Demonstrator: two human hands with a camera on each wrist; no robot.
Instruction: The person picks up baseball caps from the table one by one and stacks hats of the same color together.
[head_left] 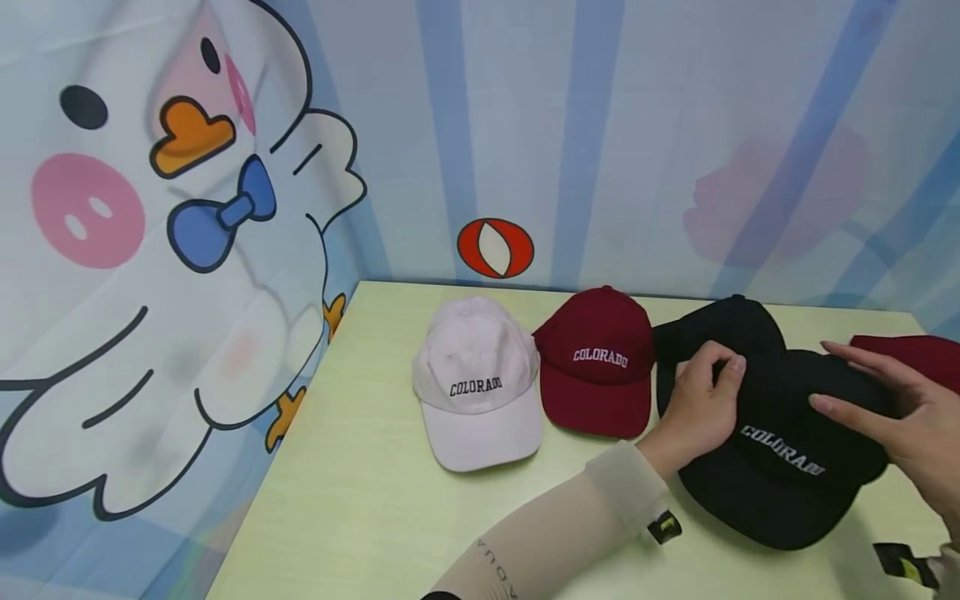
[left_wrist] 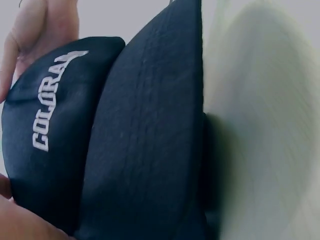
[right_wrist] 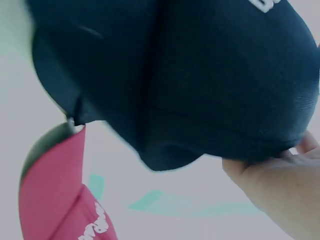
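A black baseball cap (head_left: 795, 400) with white COLORADO lettering is held between the two hands in the head view, brim toward the near side. The left hand (head_left: 697, 412) pinches its left side between thumb and curled fingers. Against the right side of the crown, the right hand (head_left: 915, 417) spreads thumb and fingers, nearly straight. The left wrist view shows the cap's brim (left_wrist: 145, 130) close up, raised over the table surface. Seen from the right wrist, the crown (right_wrist: 225, 85) fills the upper part. Another black cap (head_left: 738, 321) lies partly hidden behind it.
On the pale yellow table (head_left: 337, 500), a white cap (head_left: 476, 383) and a dark red cap (head_left: 600, 367) lie side by side left of the hands. Another red cap (head_left: 918, 357) is partly visible at far right. A printed cloth backdrop (head_left: 517, 125) stands behind.
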